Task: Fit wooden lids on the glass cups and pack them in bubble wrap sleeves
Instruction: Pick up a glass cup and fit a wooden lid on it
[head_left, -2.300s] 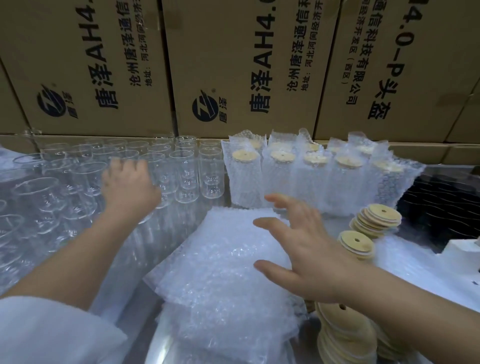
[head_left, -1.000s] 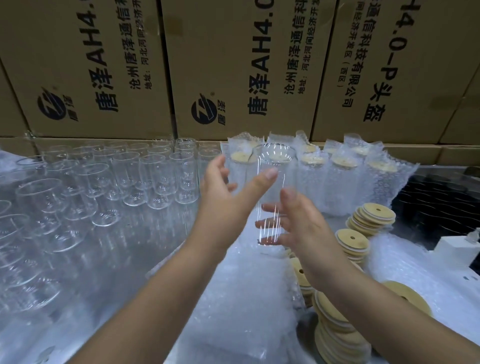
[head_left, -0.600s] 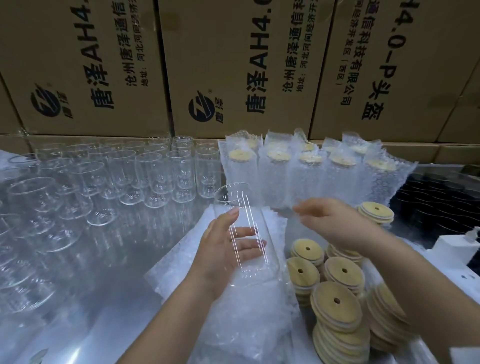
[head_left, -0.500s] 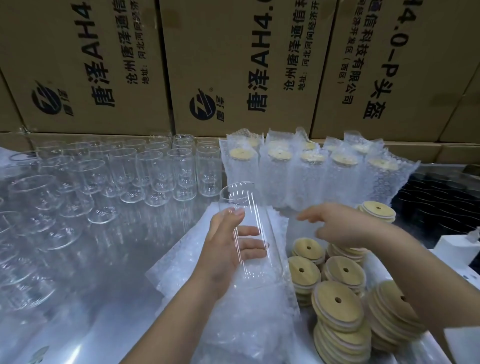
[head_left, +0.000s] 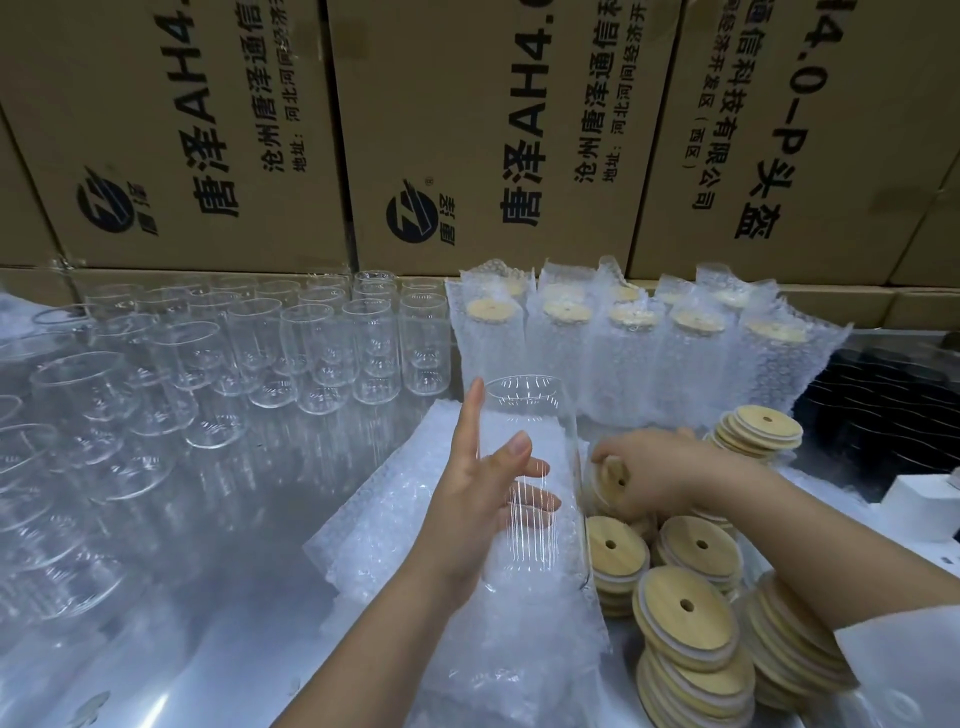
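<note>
Boxes (head_left: 467, 130) wall the worktop (head_left: 234, 597); left hand (head_left: 475, 519) grips the probably slick, fragile glass cup (head_left: 545, 421) mid-wall, right hand (head_left: 670, 467) pinches a wooden lid (head_left: 613, 475).

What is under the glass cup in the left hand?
A pile of bubble wrap sleeves, seen through the clear glass cup that the left hand grips. Whether its base touches them is unclear; the pile hides whatever lies below.

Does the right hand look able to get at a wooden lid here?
Likely yes: the right hand pinches a tilted wooden lid at the stacks; nothing covers it; the glass cup in the left hand stands beside.
</note>
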